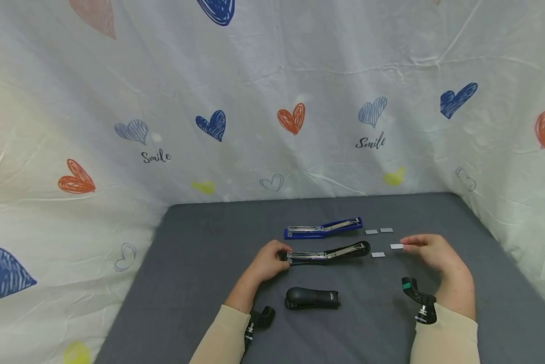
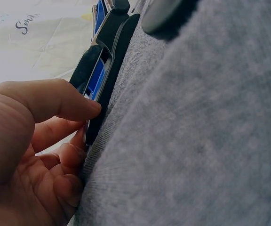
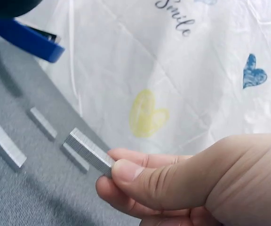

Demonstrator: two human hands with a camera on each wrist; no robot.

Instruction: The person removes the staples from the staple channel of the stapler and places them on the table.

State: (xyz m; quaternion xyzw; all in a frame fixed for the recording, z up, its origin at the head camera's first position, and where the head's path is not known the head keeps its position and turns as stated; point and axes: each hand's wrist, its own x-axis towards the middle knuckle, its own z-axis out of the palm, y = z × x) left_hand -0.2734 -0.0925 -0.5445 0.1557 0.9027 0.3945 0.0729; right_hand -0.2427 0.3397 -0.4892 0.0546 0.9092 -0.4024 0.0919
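Note:
My left hand (image 1: 267, 262) grips the left end of a black stapler (image 1: 310, 262) that lies opened out, its metal staple channel showing. In the left wrist view, thumb and fingers pinch the black stapler (image 2: 108, 89) at its end. My right hand (image 1: 435, 255) pinches a strip of staples (image 1: 396, 246) by one end, to the right of that stapler. Close up in the right wrist view, the strip of staples (image 3: 89, 150) is held between thumb and fingers, above the cloth. Another staple strip (image 1: 378, 255) lies beside the black stapler's right end.
Behind the black stapler lies a blue stapler (image 1: 305, 234), also opened out. Two more staple strips (image 1: 371, 232) rest near its right end. A closed black stapler (image 1: 312, 299) lies nearer the front. Grey cloth (image 1: 199, 263) covers the table, and a heart-printed curtain (image 1: 245, 156) hangs behind.

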